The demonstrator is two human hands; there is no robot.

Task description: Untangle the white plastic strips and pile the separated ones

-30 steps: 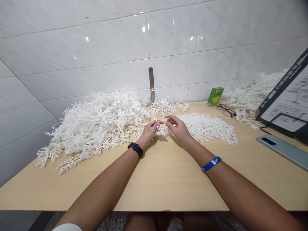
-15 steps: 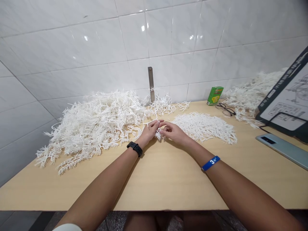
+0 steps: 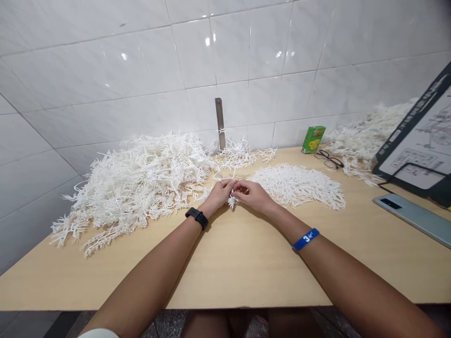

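My left hand (image 3: 220,194), with a black band on its wrist, is closed on a white branched plastic sprig (image 3: 231,203). Tips of the sprig poke out below the fingers, and thin white stems show above them. Pressed against the left fingertips, my right hand (image 3: 254,195) pinches the same sprig; its exact grip is hidden. Left of the hands lies a big tangled heap of white sprigs (image 3: 151,173). A flatter pile of small white pieces (image 3: 299,185) spreads just right of my right hand.
An upright metal strip (image 3: 220,123) stands by the tiled wall, with loose sprigs (image 3: 234,155) around its foot. Farther right are a green box (image 3: 313,140), eyeglasses (image 3: 331,161), another white heap (image 3: 366,129), a dark printed case (image 3: 419,145) and a phone (image 3: 412,218).
The white stem rising above my hands toward the metal strip now shows shorter and lower. My right fingers have drawn in against the left fingertips. The view has shifted slightly.
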